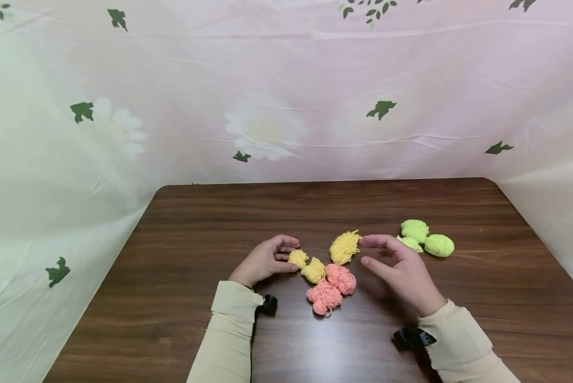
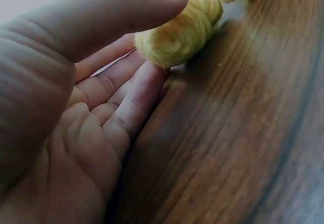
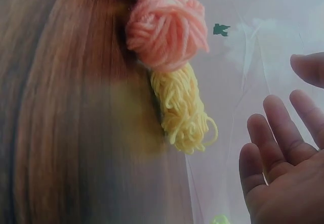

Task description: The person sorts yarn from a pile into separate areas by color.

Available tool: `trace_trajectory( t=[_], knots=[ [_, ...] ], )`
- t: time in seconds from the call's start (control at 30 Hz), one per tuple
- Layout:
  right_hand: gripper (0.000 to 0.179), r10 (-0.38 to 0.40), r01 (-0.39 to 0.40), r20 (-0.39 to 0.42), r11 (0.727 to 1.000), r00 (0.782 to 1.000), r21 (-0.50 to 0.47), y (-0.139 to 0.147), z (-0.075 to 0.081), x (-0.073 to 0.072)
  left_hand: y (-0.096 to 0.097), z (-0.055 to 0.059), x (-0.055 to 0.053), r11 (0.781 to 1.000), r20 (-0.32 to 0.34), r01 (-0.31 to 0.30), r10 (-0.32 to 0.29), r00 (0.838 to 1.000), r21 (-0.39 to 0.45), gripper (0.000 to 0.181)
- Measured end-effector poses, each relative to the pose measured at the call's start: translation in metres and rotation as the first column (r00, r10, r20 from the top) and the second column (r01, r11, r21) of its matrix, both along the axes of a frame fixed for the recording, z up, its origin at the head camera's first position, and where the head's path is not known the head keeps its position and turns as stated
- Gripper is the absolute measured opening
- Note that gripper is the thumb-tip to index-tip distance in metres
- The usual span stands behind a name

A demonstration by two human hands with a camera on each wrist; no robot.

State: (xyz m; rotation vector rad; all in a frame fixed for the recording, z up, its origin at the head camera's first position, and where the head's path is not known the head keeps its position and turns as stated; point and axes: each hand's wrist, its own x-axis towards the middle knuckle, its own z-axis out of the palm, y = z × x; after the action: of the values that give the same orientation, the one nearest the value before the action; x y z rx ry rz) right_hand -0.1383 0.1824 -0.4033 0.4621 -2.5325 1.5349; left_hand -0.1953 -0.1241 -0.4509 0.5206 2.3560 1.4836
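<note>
My left hand is at the left end of a cluster of yarn balls, its thumb and fingers around a small yellow yarn ball. In the left wrist view the thumb overlaps the top of that ball, and fingertips meet its underside. A second yellow ball sits beside it, next to two pink yarn balls. Behind the pink ones lies a longer yellow yarn bundle with loose loops. My right hand hovers just right of this bundle, fingers spread and holding nothing.
Three lime-green yarn balls lie together at the right, one partly hidden behind the right hand. The dark wooden table ends at a printed cloth backdrop. A black wrist camera is strapped at each cuff.
</note>
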Motion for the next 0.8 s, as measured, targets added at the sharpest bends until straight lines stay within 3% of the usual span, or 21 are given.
trace_trajectory(
  t=[0.37, 0.7, 0.8],
  knots=[
    [0.029, 0.024, -0.024, 0.01, 1.0, 1.0, -0.011, -0.023, 0.025, 0.014, 0.0, 0.005, 0.003, 0.999, -0.016, 0.003, -0.004, 1.0, -0.053, 0.046],
    [0.031, 0.054, -0.054, 0.035, 0.998, 0.998, -0.009, -0.03, 0.02, 0.014, 0.0, 0.003, 0.002, 0.997, -0.043, 0.003, -0.007, 0.999, -0.075, 0.043],
    [0.032, 0.052, -0.051, 0.042, 0.999, 0.998, -0.015, -0.027, 0.011, 0.01, 0.001, 0.003, 0.002, 0.998, -0.05, 0.008, -0.011, 0.999, -0.064, 0.043]
  ],
)
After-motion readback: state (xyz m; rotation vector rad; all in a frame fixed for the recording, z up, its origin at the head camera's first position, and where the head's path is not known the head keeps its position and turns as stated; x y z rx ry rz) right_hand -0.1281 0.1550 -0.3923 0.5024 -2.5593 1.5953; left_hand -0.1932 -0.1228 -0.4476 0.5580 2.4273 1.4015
